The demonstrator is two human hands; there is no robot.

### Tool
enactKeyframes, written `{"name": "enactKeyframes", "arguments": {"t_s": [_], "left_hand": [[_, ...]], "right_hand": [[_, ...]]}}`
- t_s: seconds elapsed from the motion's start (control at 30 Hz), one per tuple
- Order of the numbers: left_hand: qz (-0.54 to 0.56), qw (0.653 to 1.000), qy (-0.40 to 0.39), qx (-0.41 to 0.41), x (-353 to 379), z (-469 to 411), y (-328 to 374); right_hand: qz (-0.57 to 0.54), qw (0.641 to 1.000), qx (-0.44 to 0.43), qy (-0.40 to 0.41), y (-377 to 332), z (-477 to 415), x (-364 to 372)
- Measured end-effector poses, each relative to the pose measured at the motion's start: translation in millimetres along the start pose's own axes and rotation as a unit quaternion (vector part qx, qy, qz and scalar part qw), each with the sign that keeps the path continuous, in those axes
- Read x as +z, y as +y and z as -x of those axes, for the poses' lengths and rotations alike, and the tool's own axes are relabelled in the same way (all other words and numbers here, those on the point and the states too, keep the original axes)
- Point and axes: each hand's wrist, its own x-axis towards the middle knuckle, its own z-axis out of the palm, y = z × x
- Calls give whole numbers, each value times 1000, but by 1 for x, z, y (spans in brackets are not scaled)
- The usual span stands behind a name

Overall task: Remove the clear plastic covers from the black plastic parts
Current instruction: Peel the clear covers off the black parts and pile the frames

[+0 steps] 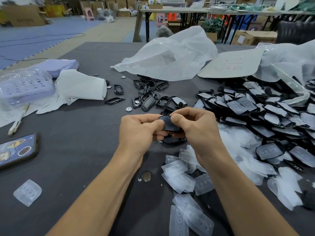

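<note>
Over the middle of the dark table [76, 150], my left hand [139, 132] and my right hand [197, 128] both pinch one black plastic part [167, 123] between thumbs and fingers. Its top looks greyish, as if under a clear cover; I cannot tell whether the cover is lifting. A second black piece [173, 141] shows just under my fingers. A large heap of covered black parts [265, 109] lies to the right. Loose clear covers [184, 181] are piled at the near right. Bare black parts [148, 97] lie beyond my hands.
A phone [17, 150] lies at the left edge, and a single clear cover [27, 192] sits near left. Lilac trays [25, 87], white paper [81, 86] and white bags [170, 55] stand further back. Coin cells [146, 176] lie scattered.
</note>
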Motion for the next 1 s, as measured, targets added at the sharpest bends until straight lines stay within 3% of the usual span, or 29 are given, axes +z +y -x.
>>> {"name": "enactKeyframes", "arguments": {"t_s": [0.3,0.83,1.0], "left_hand": [[1,999,-35,13,-2,2,-1],[-8,999,-3,52,-4,-5,-7],[-47,995,-51,68,-6,-4,-7]], "right_hand": [[26,999,-21,3,0,0,-1],[-2,999,-8,-47,0,1,-2],[-17,998,16,-59,-4,1,-3]]}}
